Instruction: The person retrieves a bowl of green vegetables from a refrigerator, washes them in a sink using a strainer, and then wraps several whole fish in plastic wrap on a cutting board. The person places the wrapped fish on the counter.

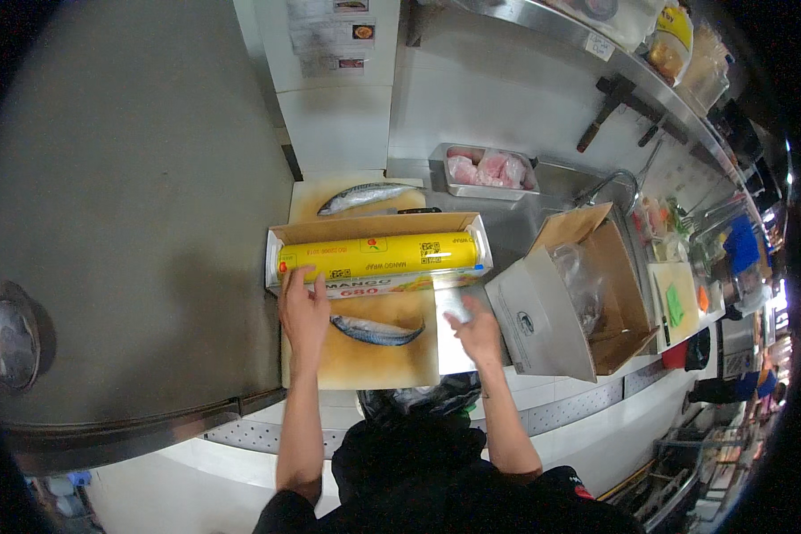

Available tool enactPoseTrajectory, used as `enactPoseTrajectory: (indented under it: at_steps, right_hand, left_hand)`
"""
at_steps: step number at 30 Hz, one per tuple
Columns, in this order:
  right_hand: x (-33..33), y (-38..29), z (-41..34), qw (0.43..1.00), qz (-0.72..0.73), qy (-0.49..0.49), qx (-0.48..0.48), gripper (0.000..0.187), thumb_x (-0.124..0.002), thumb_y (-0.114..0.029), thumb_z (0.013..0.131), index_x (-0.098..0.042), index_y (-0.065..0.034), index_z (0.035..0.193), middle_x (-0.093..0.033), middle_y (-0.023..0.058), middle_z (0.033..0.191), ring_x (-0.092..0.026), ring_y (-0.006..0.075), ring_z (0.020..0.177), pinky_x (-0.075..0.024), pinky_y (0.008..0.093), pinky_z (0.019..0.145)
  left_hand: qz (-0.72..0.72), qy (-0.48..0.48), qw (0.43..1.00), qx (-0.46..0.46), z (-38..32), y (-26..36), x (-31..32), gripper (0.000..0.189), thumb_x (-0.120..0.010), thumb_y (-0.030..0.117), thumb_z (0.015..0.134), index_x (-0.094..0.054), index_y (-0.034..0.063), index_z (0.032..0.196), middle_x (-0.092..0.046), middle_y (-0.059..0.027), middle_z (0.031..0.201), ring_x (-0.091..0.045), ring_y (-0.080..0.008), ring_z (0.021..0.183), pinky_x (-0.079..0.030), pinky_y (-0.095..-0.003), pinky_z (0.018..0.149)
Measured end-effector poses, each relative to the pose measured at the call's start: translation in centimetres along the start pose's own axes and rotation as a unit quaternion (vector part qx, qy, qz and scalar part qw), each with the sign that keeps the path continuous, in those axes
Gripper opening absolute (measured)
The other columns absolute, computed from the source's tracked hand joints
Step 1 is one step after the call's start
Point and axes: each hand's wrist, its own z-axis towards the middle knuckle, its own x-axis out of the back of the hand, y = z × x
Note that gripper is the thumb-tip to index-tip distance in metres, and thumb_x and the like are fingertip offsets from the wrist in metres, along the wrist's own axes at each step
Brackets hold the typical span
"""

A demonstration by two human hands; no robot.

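A long cardboard box [374, 220] lies open across the upper part of a worn cutting board [367, 370]. Inside it rests a roll of Mango cling wrap [387, 253] in yellow printed film. My left hand [305, 307] is at the box's front left corner, fingertips over the roll's left end; whether they grip anything is unclear. Below the box a whole mackerel [378, 330] lies on the board, apart from both hands. My right hand [477, 330], slightly blurred, is to the right of the board with fingers apart and nothing visible in it, above a bright pale surface.
Behind the box, a second mackerel [370, 197] and a black-handled knife [419, 211] lie on another board [304, 193]. A metal pan [490, 192] holds bagged pink meat. An open carton [541, 307] with clear plastic stands at right, near the faucet [614, 180].
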Motion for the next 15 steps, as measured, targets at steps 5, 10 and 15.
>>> enactPoseTrajectory:
  at_steps: [5, 10, 15]
  right_hand:
    - [1.8, -12.2, 9.0, 0.954, -0.296, -0.016, 0.039, 0.054, -0.077, -0.037, 0.089, -0.068, 0.0004, 0.126, -0.070, 0.0233, 0.127, -0.068, 0.0398, 0.116, -0.0556, 0.0525, 0.093]
    - [-0.4, -8.4, 18.0, 0.847, -0.457, -0.264, -0.070, 0.044, -0.076, -0.032, 0.083, -0.076, -0.0064, 0.119, -0.073, 0.0198, 0.124, -0.070, 0.0414, 0.114, -0.0568, 0.0481, 0.094]
    - [-1.8, -4.0, 21.4, 0.923, -0.257, -0.276, -0.082, 0.023, -0.068, -0.017, 0.082, -0.075, -0.0020, 0.099, -0.074, 0.0150, 0.087, -0.072, 0.0282, 0.080, -0.0542, 0.0379, 0.063]
  left_hand:
    - [0.400, -0.159, 0.888, 0.160, 10.0, -2.4, -2.9, 0.039, -0.066, 0.031, 0.099, -0.069, 0.0077, 0.130, -0.068, -0.0153, 0.136, -0.069, -0.0294, 0.120, -0.055, -0.0434, 0.096]
    - [0.402, -0.347, 0.834, 0.151, 13.9, -3.7, -6.0, 0.030, -0.073, 0.031, 0.093, -0.077, 0.0094, 0.113, -0.076, -0.0145, 0.113, -0.074, -0.0240, 0.103, -0.058, -0.0416, 0.083]
    - [0.153, -0.356, 0.903, 0.183, 17.5, -9.9, -6.0, 0.017, -0.072, 0.020, 0.091, -0.076, 0.0045, 0.097, -0.071, -0.0129, 0.082, -0.062, -0.0185, 0.059, -0.048, -0.0397, 0.054]
